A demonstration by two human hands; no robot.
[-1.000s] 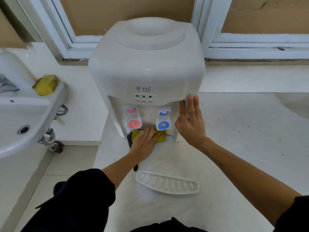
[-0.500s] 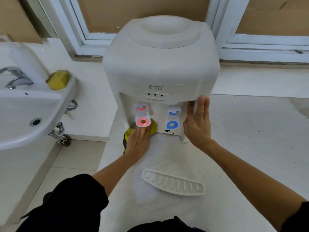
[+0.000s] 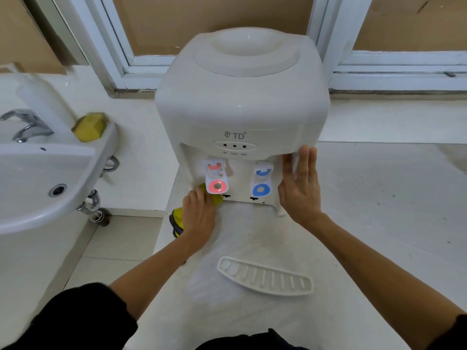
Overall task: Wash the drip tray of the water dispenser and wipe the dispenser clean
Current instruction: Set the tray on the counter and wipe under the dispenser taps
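We note a white wash basin [image 3: 38,173] at the left with a chrome faucet [image 3: 26,125]. 1 yellow sponge [image 3: 89,126] rests on its rim. White window frames [image 3: 121,56] stand behind, backed by brown board [image 3: 214,21].

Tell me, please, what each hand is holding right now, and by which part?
The left hand grips the yellow cloth from above, pressing it at the dispenser base under the red tap. The right hand holds nothing; its straight fingers rest on the dispenser's front corner.
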